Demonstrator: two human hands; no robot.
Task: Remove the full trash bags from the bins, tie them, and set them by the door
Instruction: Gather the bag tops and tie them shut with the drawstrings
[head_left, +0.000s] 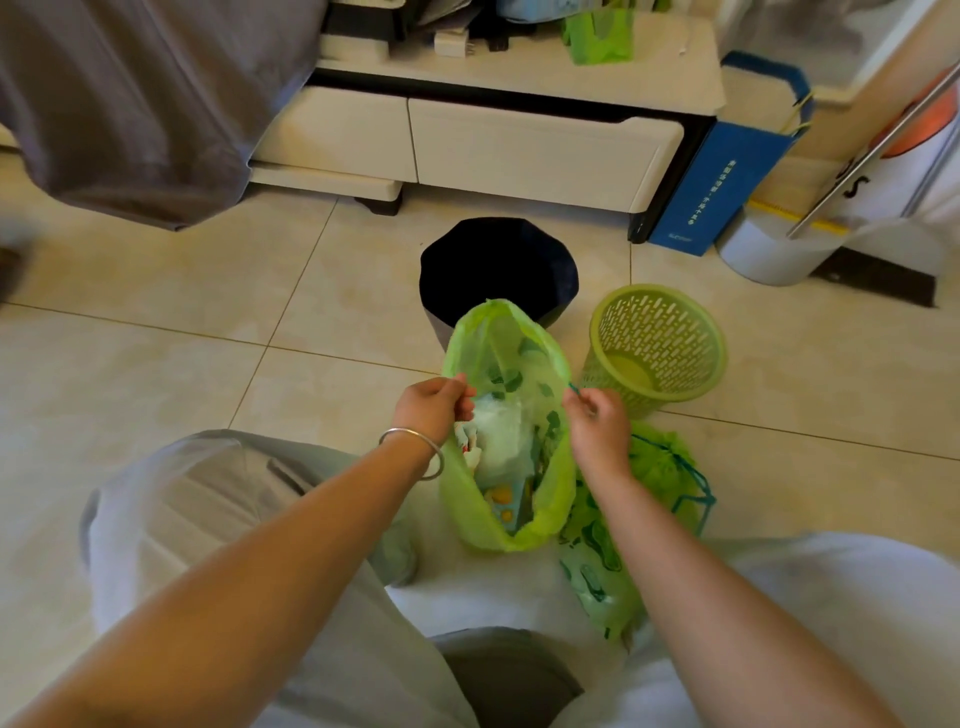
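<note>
Currently the green trash bag sits on the tile floor between the person's knees, out of its bin, mouth held wide so the rubbish inside shows: white paper, printed packaging. Left hand is closed in a pinch on the near-left rim; right hand is closed on a thin teal drawstring at the right rim. Holding opposite sides like this looks like setup for pulling the drawstring and cinching the mouth, so tying seems just begun.

Just right of it lies a second green bag, bunched at the top with its teal cord looped out, likely tied already. The green basket bin stands empty just behind-right, consistent with a bag lifted from it. The dark bin behind the open bag has a dark liner; contents cannot be told. No door in view, so carrying remains.
</note>
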